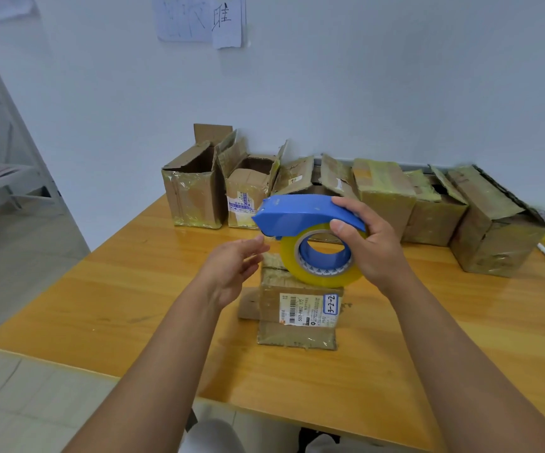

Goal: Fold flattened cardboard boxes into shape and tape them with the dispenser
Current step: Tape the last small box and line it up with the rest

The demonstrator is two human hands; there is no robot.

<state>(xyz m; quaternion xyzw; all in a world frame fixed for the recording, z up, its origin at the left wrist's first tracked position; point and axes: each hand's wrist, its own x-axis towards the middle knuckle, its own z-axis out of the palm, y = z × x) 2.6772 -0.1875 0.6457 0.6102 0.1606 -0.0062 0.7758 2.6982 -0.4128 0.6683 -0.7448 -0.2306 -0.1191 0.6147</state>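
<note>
Blue tape dispenser [308, 220] w/ yellow roll, right hand [367, 243] grips it above box [299, 308] mid-tabletop [101, 305]; left hand [232, 268] loose, fingers at its front

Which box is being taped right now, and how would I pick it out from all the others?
Start at the orange wooden table. A row of boxes lines the wall at its far edge; the small cardboard box lies alone nearer the person, below the blue tape dispenser. It alone bears a handwritten "3-2-2" label.
</note>
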